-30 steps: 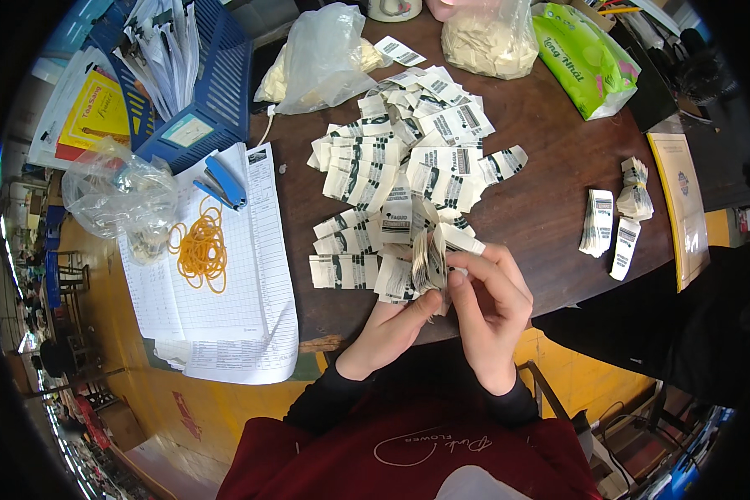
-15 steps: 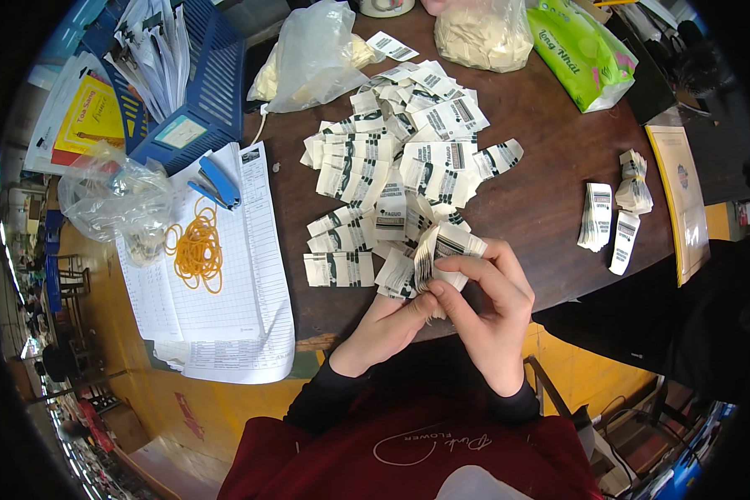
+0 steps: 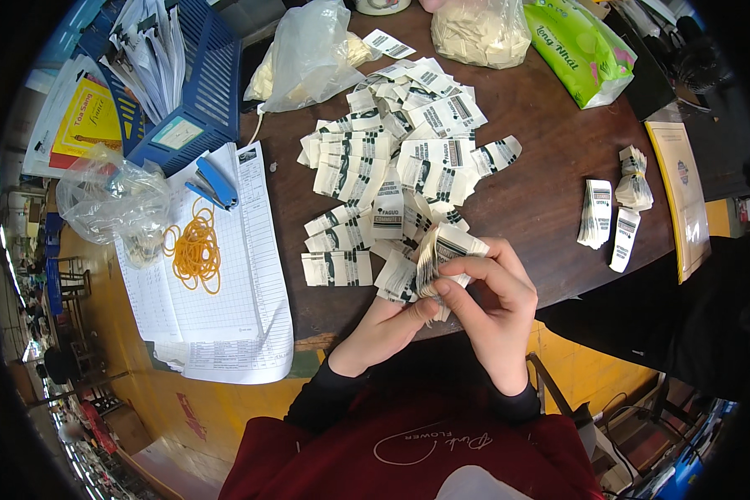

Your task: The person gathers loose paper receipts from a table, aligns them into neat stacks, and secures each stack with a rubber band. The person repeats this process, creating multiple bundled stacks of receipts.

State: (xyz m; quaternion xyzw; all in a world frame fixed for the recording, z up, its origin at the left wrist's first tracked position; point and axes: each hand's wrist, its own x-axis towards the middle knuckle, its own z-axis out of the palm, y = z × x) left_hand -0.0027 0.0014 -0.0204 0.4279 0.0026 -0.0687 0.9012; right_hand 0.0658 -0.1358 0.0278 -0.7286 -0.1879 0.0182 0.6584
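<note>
A thick stack of white fabric labels (image 3: 452,247) with dark print is between my two hands at the table's near edge. My left hand (image 3: 383,332) supports it from below, its thumb pressed against the stack's lower edge. My right hand (image 3: 498,293) pinches the labels' right side between thumb and bent forefinger, with the edges fanned apart. Just beyond lies a heap of loose labels (image 3: 425,158), some in overlapping rows. Off to the right rest a fanned bundle of labels (image 3: 595,215), a banded bundle (image 3: 633,179) and another small bundle (image 3: 625,239).
Orange rubber bands (image 3: 197,252) and a blue stapler (image 3: 217,183) lie on paper sheets (image 3: 233,325) at left, near a clear plastic bag (image 3: 108,200) and a blue file holder (image 3: 212,75). Filled bags (image 3: 479,33) and a green tissue pack (image 3: 579,54) stand along the back.
My right thumb and forefinger have shifted slightly along the label stack. My left thumb has moved a little to the right. Both hands keep hold of the labels.
</note>
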